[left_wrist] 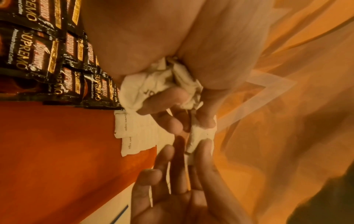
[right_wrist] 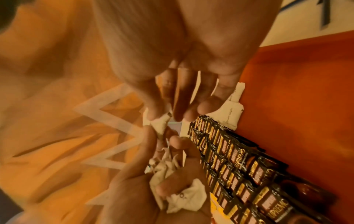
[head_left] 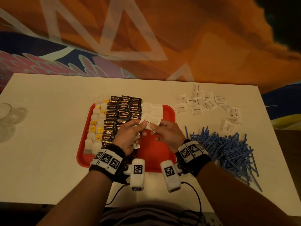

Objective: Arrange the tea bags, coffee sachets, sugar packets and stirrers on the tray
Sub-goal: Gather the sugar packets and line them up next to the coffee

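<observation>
Two hands: both meet above the middle of a red tray (head_left: 169, 111), pinching one white sugar packet (head_left: 150, 123) between them.
Left hand (head_left: 128, 136): thumb and forefinger pinch the left edge of that packet; the other fingers curl round a crumpled bunch of sugar packets (left_wrist: 159, 86) in the palm, so this grip is closed on paper.
Right hand (head_left: 166, 134): thumb and forefinger pinch the right edge of the same packet; the remaining fingers are spread and loosely bent.
Tray contents: tea bags (head_left: 96, 128) in columns along the left side, dark coffee sachets (head_left: 122, 111) in overlapping rows beside them, white sugar packets in a row (head_left: 153, 110) right of the sachets at the far end; the near right part is bare red.
Desk (head_left: 48, 128): white; loose sugar packets (head_left: 203, 101) lie scattered to the tray's far right.
Stirrers (head_left: 228, 147): a blue heap on the desk, right of the tray, beside the right wrist.
Far left of desk: clear glassware (head_left: 8, 115), partly cut off.
</observation>
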